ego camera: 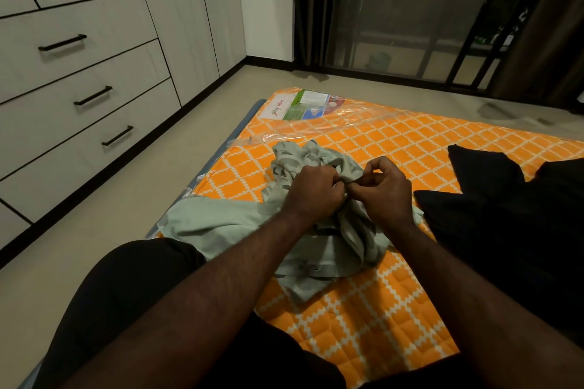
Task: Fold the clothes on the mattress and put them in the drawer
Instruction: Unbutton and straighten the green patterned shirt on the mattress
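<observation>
Head view, folding task at an early stage. The mattress [379, 309] lies on the floor [120, 199]; every place below is given relative to it.

Shirt: a pale green shirt [221, 224] sits crumpled near the mattress's left edge, one part trailing over that edge toward the floor. No flat fold shows in it yet.

Hands: the left hand [313, 196] and right hand [385, 193] meet above the shirt, over the left half of the mattress. The fingers of both are curled tight, and each hand pinches a small ridge of the shirt's cloth where the knuckles nearly touch. Whether they work a button, a seam or a collar cannot be told.

Other clothes: a black garment [505, 215] lies spread and unfolded on the right half of the mattress, just beside the shirt and held by neither hand.

Drawers: three drawers [94, 110] with black handles stand across the floor, left of the mattress, and all are closed.

Judgement: nothing appears folded or stowed. Still to do, it seems, are straightening and folding the shirt, folding the black garment, opening a drawer and placing both inside.

Plastic wrap [316, 126] covers the far left corner of the mattress.
</observation>
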### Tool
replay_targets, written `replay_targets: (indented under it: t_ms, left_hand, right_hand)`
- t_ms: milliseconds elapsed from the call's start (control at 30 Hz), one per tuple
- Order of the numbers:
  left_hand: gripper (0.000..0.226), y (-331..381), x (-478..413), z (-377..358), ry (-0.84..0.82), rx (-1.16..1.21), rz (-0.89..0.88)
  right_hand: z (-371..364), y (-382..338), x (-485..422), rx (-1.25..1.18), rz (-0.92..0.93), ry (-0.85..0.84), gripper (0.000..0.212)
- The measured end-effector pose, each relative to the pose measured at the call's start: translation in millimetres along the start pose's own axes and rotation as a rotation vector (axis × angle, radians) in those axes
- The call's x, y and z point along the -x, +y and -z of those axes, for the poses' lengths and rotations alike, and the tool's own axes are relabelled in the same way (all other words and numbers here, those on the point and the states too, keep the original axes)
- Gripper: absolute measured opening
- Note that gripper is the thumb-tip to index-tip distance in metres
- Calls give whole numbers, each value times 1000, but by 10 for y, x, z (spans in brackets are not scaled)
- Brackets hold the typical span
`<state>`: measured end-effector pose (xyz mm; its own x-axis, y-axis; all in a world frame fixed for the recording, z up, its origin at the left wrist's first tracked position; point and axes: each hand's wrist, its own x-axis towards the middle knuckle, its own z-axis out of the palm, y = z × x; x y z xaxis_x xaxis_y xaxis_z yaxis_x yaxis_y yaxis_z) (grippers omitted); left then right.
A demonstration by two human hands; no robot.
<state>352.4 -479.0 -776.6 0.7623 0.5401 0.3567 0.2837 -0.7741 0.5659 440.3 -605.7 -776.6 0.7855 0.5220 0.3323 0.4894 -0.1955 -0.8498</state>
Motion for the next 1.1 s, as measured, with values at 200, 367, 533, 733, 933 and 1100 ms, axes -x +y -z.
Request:
replay_targets:
  t_ms: [200, 367, 533, 733, 933, 1100]
  left_hand:
    - [25, -12, 43, -29, -6, -30, 20]
    - [23, -41, 2, -20, -42, 115, 132]
    - [21, -108, 23, -47, -30, 185, 174]
    - [5, -147, -39, -3, 0, 212, 3]
    - [14, -187, -79, 42, -8, 227, -147]
    - [15, -222, -74, 39, -3, 204, -191]
  right_hand:
    - [-48, -30, 30, 151, 99, 27, 37]
    - [-122, 14, 106, 364, 286, -40, 31]
    - [-168, -34, 165, 398, 408, -34, 27]
    - [-45, -95, 52, -294, -164, 7, 34]
    - [104, -129, -84, -438, -296, -167, 35]
    - [128, -69, -124, -189, -223, -201, 41]
